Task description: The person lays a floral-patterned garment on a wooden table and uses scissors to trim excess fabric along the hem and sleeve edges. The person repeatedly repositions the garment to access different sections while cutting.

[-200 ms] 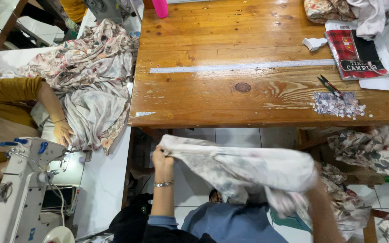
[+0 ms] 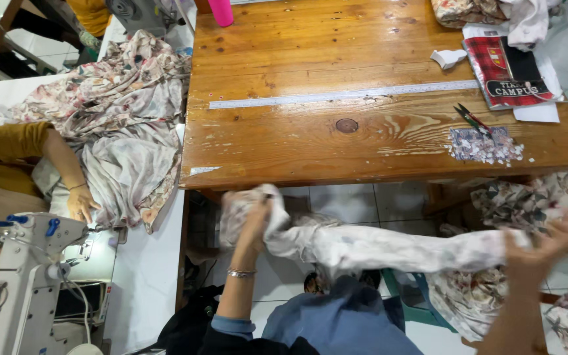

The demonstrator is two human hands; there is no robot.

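Note:
I hold a long piece of pale floral fabric (image 2: 376, 248) stretched across my lap, below the front edge of the wooden table (image 2: 310, 144). My left hand (image 2: 256, 220), with a bracelet on its wrist, grips the bunched left end. My right hand (image 2: 539, 246), blurred by motion, grips the right end near more floral cloth. The fabric sags a little between both hands.
On the table lie a long metal ruler (image 2: 343, 96), small snips (image 2: 469, 119), a pile of fabric scraps (image 2: 484, 146) and a red printed booklet (image 2: 511, 71). At left, another person's hand (image 2: 81, 200) rests on floral cloth (image 2: 116, 125) beside a white sewing machine (image 2: 24, 276).
My hands have pulled apart, the right one moving far to the right. The fabric, bunched before, is now stretched out long between them.

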